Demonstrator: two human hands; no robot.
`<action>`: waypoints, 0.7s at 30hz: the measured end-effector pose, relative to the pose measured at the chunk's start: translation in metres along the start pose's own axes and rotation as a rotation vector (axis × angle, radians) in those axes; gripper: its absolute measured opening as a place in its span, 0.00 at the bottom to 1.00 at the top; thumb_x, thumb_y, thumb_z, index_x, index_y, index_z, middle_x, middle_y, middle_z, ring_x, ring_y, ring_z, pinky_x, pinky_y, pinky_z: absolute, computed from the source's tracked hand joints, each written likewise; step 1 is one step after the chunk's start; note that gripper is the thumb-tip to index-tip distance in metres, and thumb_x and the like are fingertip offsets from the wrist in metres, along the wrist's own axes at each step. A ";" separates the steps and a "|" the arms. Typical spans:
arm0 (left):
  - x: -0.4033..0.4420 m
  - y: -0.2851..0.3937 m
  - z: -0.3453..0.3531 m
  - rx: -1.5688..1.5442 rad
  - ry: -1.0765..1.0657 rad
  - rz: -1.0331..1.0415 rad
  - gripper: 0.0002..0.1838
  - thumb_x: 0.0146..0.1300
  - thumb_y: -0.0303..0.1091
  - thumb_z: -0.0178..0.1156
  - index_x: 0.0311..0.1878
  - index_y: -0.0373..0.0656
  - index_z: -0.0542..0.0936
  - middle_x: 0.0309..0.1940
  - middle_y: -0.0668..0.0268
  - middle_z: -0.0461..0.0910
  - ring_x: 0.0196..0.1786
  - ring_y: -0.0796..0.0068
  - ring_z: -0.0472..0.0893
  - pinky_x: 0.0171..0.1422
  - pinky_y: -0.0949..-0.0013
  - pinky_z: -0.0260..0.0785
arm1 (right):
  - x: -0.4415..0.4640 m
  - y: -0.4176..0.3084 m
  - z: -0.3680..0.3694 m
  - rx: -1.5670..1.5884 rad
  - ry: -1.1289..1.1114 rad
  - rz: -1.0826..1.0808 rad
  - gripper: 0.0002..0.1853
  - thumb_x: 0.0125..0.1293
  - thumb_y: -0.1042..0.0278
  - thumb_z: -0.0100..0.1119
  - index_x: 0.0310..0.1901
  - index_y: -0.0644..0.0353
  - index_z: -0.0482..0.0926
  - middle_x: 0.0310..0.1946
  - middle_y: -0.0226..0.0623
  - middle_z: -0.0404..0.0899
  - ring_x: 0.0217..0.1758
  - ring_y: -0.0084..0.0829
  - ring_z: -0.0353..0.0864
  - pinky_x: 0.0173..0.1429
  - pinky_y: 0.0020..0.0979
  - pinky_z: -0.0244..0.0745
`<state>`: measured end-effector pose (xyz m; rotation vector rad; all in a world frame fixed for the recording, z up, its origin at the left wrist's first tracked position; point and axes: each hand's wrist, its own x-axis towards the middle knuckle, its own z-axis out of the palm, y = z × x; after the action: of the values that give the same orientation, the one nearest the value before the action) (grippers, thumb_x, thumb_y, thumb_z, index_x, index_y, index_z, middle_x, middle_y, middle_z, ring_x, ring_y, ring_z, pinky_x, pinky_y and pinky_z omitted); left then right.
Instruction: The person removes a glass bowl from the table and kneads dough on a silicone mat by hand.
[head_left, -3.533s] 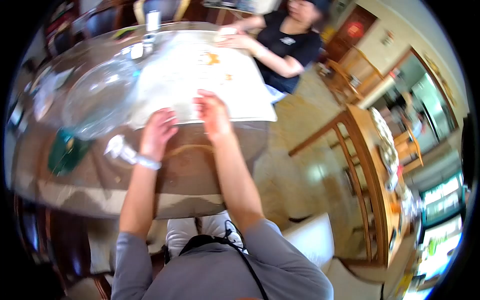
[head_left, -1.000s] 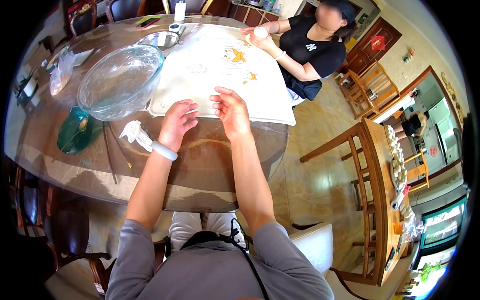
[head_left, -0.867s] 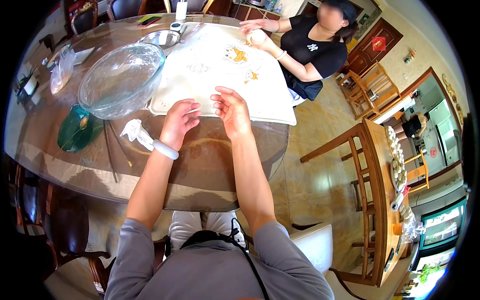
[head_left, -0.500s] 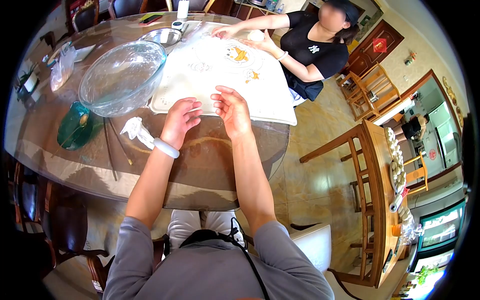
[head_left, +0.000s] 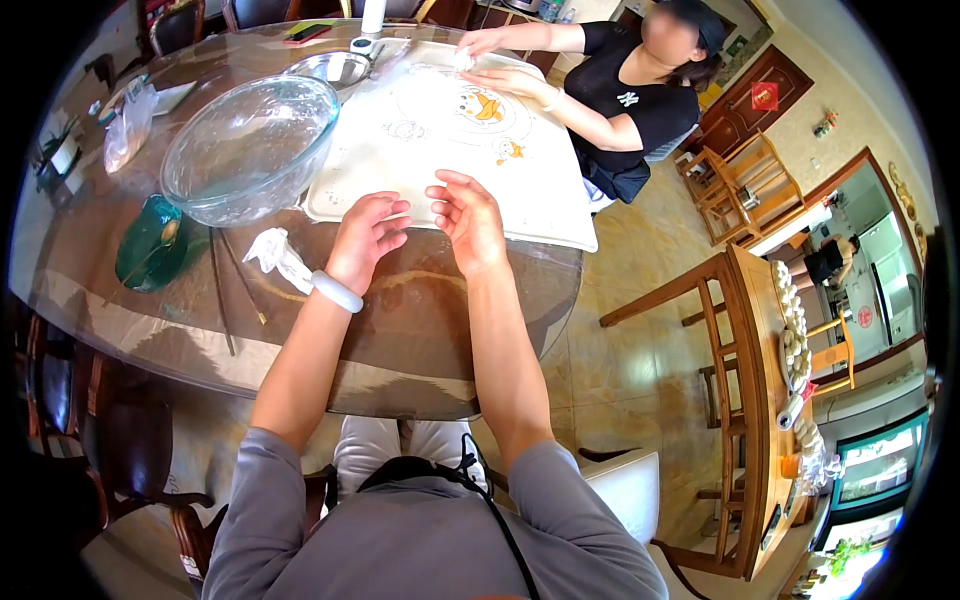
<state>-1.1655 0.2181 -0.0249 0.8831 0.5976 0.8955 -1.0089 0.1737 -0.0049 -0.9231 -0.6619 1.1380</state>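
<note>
My left hand (head_left: 372, 236), a pale bangle at its wrist, hovers near the front edge of a white mat (head_left: 440, 150) printed with orange cartoon figures. Across a small gap, my right hand (head_left: 468, 222) is raised with its palm turned inward. Both hands hold nothing, and their fingers are loosely curled and apart. Left of them stands a large clear glass bowl (head_left: 215, 205), smeared inside with white residue. A crumpled white tissue (head_left: 278, 258) lies beside my left wrist. At the mat's far side a co-worker (head_left: 630, 100) has both hands at a small white lump (head_left: 464, 60).
On the glass-topped table (head_left: 400, 370) are a green bowl (head_left: 150, 245) with a spoon, chopsticks (head_left: 222, 300), a metal bowl (head_left: 335, 68), a plastic bag (head_left: 130, 125) and a phone (head_left: 307, 33). A wooden side table (head_left: 745, 400) at right carries rows of white dough pieces (head_left: 795, 340).
The co-worker's hands have come down to the mat with the white lump, which was held up before. My hands stay almost as they were; the view has shifted slightly.
</note>
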 end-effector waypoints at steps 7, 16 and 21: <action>0.001 -0.001 -0.001 -0.005 -0.003 -0.001 0.18 0.63 0.42 0.54 0.52 0.44 0.72 0.49 0.63 0.76 0.49 0.72 0.75 0.52 0.68 0.67 | 0.000 0.000 0.000 -0.005 0.001 -0.004 0.15 0.62 0.64 0.53 0.48 0.61 0.76 0.34 0.34 0.79 0.33 0.21 0.74 0.39 0.22 0.68; 0.004 -0.006 -0.002 -0.049 -0.032 0.023 0.16 0.62 0.41 0.55 0.51 0.44 0.72 0.46 0.65 0.77 0.47 0.73 0.77 0.50 0.69 0.70 | 0.003 0.002 -0.003 -0.014 -0.007 -0.020 0.17 0.60 0.64 0.55 0.49 0.61 0.75 0.34 0.35 0.79 0.33 0.22 0.74 0.39 0.22 0.68; 0.004 -0.005 -0.001 -0.046 0.003 -0.001 0.16 0.61 0.40 0.57 0.49 0.45 0.72 0.42 0.67 0.77 0.44 0.75 0.78 0.48 0.70 0.71 | 0.009 0.007 -0.010 -0.020 -0.027 -0.063 0.18 0.60 0.63 0.56 0.51 0.61 0.74 0.35 0.34 0.79 0.33 0.20 0.73 0.38 0.22 0.69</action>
<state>-1.1620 0.2201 -0.0301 0.8403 0.5783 0.9069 -1.0011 0.1806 -0.0162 -0.8989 -0.7204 1.0917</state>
